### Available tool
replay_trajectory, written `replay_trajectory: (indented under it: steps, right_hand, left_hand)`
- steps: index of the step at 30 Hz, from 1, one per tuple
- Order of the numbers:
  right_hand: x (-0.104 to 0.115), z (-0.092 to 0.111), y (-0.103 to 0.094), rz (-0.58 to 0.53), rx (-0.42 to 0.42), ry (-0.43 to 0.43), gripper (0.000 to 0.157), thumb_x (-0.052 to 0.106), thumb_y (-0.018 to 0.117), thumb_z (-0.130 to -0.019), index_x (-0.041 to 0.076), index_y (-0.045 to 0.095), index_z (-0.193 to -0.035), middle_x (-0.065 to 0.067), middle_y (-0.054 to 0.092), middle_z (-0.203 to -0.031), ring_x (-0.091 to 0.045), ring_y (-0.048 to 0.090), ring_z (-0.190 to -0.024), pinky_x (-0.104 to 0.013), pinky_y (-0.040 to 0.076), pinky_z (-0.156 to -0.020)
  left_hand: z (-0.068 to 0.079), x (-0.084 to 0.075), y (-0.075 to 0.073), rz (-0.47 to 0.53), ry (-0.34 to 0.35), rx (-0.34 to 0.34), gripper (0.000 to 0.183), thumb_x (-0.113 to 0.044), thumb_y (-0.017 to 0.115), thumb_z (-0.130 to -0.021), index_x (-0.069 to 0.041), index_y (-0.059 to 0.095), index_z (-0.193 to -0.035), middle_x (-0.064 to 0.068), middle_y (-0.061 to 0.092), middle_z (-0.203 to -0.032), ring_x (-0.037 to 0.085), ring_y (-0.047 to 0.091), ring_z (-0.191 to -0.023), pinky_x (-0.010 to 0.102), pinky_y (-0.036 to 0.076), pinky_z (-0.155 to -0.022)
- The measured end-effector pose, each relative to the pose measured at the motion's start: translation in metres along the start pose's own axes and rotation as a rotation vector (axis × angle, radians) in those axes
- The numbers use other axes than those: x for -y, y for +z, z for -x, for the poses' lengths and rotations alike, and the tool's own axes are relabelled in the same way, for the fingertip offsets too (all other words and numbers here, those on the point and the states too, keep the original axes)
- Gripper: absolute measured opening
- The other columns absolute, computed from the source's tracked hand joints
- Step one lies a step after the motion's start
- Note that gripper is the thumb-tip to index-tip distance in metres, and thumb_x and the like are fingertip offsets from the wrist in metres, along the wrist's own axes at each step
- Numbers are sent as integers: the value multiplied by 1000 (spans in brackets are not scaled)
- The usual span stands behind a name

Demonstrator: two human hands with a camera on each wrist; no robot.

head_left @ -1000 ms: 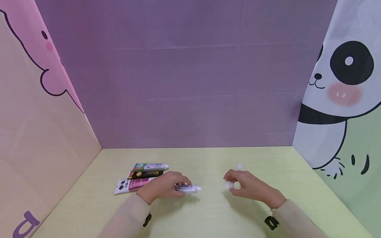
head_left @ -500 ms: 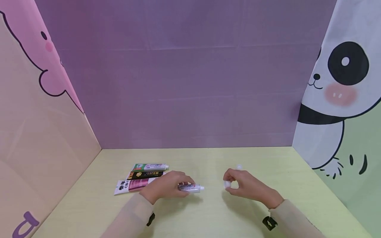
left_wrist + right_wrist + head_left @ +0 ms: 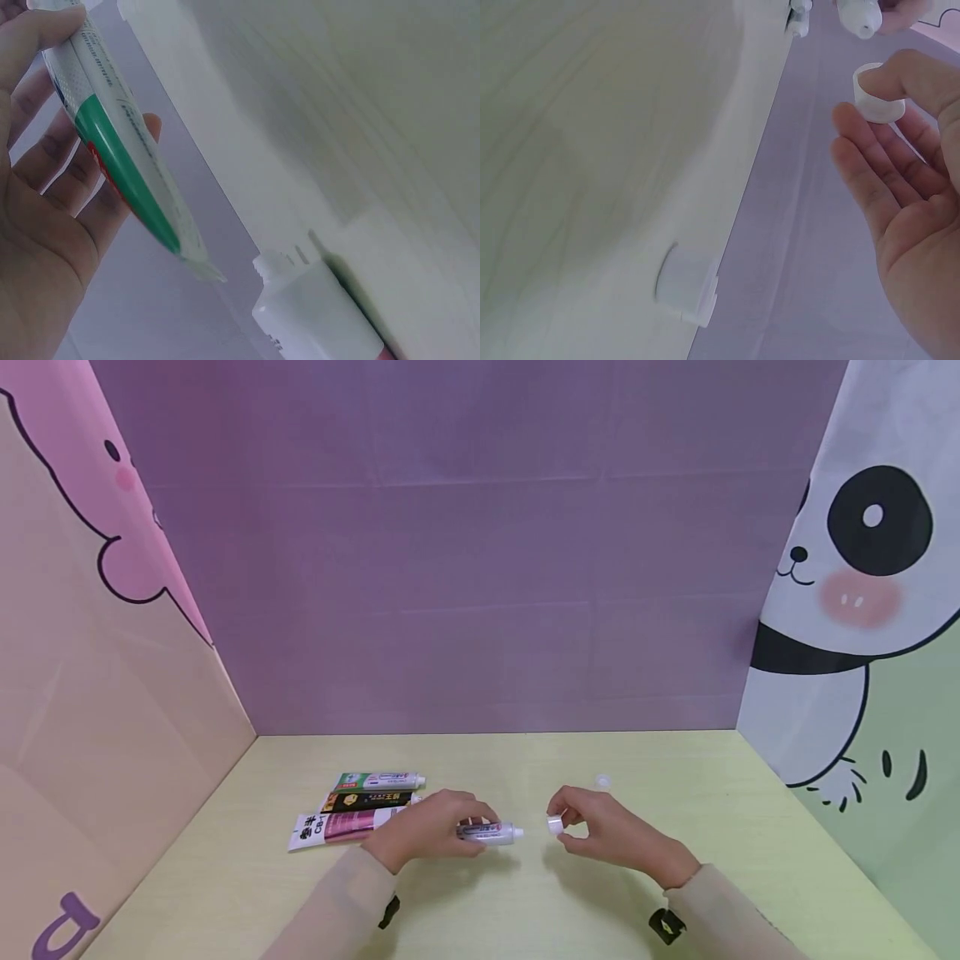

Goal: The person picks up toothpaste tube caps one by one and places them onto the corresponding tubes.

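My left hand (image 3: 423, 828) grips a small white-and-green toothpaste tube (image 3: 489, 834) above the table, its bare nozzle pointing right. In the left wrist view the thumb presses on this tube (image 3: 112, 127), and its flat end hangs free. Between thumb and fingers, my right hand (image 3: 618, 837) pinches a white screw cap (image 3: 554, 825), held a short gap away from the nozzle. Its hollow side shows in the right wrist view, where the cap (image 3: 881, 111) is partly behind the thumb. Another white cap (image 3: 602, 782) lies on the table behind the right hand.
Left of my hands lie a green-and-white tube (image 3: 378, 781), a black tube (image 3: 369, 802) and a pink-and-white tube (image 3: 347, 827), side by side. My left hand partly covers the pink one. A purple wall (image 3: 480, 610) closes the table's (image 3: 525, 902) far edge, with printed panels on both sides.
My right hand has moved left with the cap, and my left hand has shifted slightly right with the tube. The gap between cap and nozzle has narrowed. The lying tubes stay put.
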State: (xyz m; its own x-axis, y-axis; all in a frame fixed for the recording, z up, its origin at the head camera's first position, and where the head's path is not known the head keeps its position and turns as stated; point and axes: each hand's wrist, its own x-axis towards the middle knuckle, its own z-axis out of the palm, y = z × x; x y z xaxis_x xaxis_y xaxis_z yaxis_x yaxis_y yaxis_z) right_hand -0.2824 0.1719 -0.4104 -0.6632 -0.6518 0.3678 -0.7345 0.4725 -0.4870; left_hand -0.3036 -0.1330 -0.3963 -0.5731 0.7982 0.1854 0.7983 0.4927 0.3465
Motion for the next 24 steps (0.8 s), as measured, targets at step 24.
replay_trajectory:
  steps: [24]
  right_hand:
    - [6,-10,16,-79,-8,-5,28,0,78,-85,10,62,-105,3,66,-102,-10,68,-88,-34,58,-78]
  left_hand:
    - [-12,-9,3,18,-10,6,28,-18,78,-87,-16,72,-114,-11,61,-92,2,53,-77,19,48,-72]
